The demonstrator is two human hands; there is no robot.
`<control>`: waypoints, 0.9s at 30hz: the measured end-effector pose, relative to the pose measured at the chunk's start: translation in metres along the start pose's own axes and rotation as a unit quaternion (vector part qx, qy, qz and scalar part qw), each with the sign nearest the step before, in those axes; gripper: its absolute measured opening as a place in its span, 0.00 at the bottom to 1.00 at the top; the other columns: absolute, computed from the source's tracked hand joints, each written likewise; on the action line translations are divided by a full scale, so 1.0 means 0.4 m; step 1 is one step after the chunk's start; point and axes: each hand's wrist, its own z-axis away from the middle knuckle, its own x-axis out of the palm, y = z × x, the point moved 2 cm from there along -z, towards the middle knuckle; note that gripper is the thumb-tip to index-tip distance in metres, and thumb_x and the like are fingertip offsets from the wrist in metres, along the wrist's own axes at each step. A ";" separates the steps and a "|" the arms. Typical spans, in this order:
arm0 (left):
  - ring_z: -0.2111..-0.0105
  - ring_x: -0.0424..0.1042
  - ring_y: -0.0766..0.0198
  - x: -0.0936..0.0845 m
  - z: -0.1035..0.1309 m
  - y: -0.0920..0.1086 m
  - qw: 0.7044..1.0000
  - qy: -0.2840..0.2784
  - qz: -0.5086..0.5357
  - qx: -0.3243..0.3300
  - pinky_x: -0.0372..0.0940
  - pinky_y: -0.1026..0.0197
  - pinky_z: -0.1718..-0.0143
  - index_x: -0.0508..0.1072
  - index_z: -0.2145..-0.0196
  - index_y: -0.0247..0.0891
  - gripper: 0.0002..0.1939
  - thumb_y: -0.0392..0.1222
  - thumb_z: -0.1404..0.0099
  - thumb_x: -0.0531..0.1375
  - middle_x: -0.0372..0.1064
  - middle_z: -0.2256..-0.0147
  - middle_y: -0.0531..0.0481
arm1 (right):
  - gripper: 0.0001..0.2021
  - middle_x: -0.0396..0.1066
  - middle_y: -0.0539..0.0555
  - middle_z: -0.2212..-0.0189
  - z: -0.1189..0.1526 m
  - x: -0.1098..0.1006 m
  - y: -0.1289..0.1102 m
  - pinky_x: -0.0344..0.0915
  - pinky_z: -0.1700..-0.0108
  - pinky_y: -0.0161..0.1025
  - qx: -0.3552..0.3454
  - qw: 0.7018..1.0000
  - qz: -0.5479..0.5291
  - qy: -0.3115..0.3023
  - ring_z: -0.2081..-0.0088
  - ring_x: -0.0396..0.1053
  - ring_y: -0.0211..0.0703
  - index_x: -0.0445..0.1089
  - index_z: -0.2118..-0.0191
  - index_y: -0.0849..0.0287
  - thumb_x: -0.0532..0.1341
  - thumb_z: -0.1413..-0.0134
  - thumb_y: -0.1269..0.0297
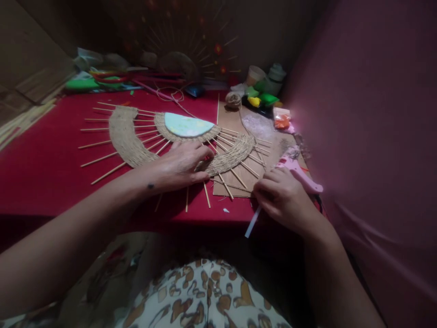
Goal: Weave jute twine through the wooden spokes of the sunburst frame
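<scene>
A half-round woven piece (128, 136) with thin wooden sticks fanning out lies on the red table, a pale blue half-disc (187, 125) at its centre. My left hand (186, 166) rests over the lower middle of the weave, fingers apart, palm down. At the right, my right hand (282, 196) is closed with fingers pinched on a strand of twine (235, 185) that runs to the weave. A whitish translucent stick (252, 223) pokes out below that hand. Just beyond it lies a pink glue gun (300, 175), partly hidden by my fingers.
Brown cardboard (223, 114) lies under the right part of the weave. A twine ball (233, 100), a yellow packet (254, 101), an orange packet (282, 119) and a cup (255, 75) stand behind. Red scissors (109, 77) and clutter lie back left. Pink cloth (368, 136) hangs right.
</scene>
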 end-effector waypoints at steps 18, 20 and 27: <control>0.52 0.63 0.50 0.010 0.005 -0.017 0.996 0.045 -0.058 0.044 0.56 0.50 0.52 0.66 0.51 0.42 0.19 0.50 0.38 0.58 0.65 0.54 0.44 | 0.10 0.70 0.52 0.74 0.011 0.007 0.001 0.56 0.63 0.41 0.003 1.000 -0.030 -0.001 0.69 0.62 0.42 0.71 0.69 0.59 0.54 0.45 0.77; 0.52 0.63 0.50 0.006 0.003 -0.018 0.993 0.063 -0.088 0.052 0.56 0.50 0.52 0.66 0.52 0.42 0.20 0.52 0.39 0.58 0.65 0.54 0.43 | 0.10 0.70 0.53 0.73 0.015 0.009 0.002 0.56 0.63 0.41 -0.006 1.000 -0.028 0.006 0.69 0.63 0.42 0.71 0.69 0.59 0.55 0.46 0.77; 0.56 0.63 0.53 -0.012 -0.041 0.040 0.985 0.058 -0.103 0.126 0.56 0.52 0.56 0.70 0.56 0.43 0.13 0.47 0.36 0.55 0.65 0.57 0.45 | 0.08 0.71 0.53 0.72 0.018 0.015 0.010 0.58 0.62 0.40 0.005 0.998 -0.059 0.020 0.68 0.64 0.41 0.71 0.67 0.58 0.56 0.42 0.73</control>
